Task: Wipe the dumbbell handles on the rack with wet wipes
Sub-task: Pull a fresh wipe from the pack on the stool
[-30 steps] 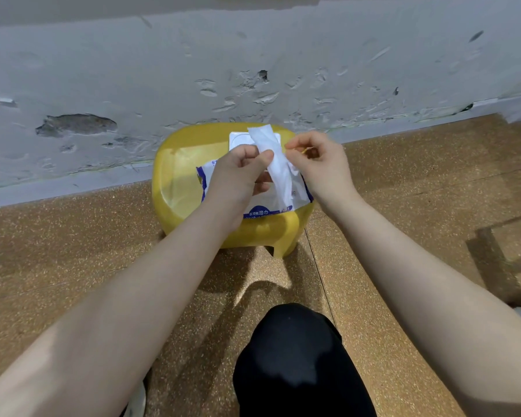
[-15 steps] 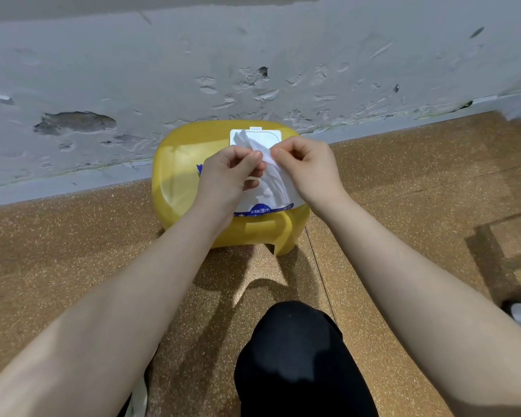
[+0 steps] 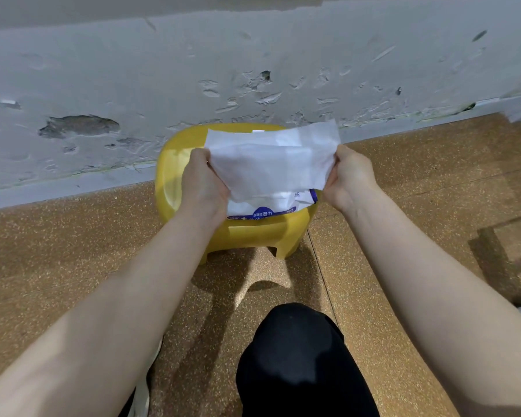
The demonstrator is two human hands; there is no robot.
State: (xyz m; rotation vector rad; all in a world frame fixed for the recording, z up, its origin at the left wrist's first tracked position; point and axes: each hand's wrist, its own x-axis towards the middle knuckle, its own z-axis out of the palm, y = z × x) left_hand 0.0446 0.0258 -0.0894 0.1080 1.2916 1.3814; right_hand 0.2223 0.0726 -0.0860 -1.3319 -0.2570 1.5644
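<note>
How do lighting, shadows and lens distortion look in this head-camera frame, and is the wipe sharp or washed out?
Head view: even lighting; the stool throws soft shadows toward the camera on the floor; glare on its left side. Wide-angle bending curves the baseboard. The wipe, pinched between left hand and right hand, is sharp though bright, with faint folds.

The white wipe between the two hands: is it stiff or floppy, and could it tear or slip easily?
The wipe is probably floppy: it sags and creases between the left hand and the right hand, which pinch its ends. It looks thin, so a hard pull might tear it. If wet, it may cling rather than slip, though wetness cannot be seen here.
</note>
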